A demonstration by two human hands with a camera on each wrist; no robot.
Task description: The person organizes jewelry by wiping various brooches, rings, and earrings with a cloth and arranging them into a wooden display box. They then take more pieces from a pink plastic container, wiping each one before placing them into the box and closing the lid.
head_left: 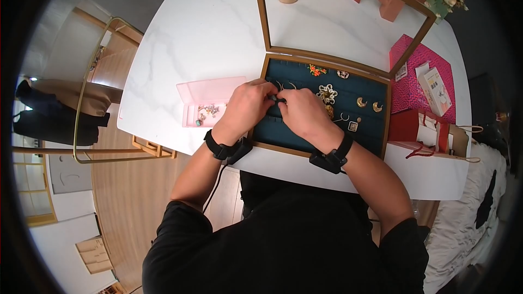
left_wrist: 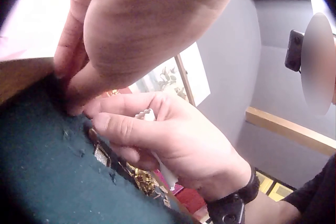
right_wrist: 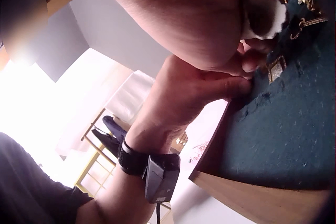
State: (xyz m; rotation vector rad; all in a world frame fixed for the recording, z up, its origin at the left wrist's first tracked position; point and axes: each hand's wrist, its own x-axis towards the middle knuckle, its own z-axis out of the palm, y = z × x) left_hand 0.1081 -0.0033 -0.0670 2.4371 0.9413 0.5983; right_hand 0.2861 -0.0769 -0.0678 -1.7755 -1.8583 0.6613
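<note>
Both hands meet over the left part of a wooden-framed jewellery case lined in dark green fabric. My left hand has its thumb and fingertips down at the dark green lining, pinching a ridge of it near the case's left edge. My right hand is bent in beside it, fingertips nearly together with the left ones. A white scalloped-edged piece sits inside the curled right hand. Right under the right thumb, a square framed earring stands against the lining, its top partly hidden by the fingertips.
The glass lid stands raised behind the case. Further right lie brooches, a gold flower and gold earrings. A pink box with small jewellery is at left. A red paper bag and pink package stand right.
</note>
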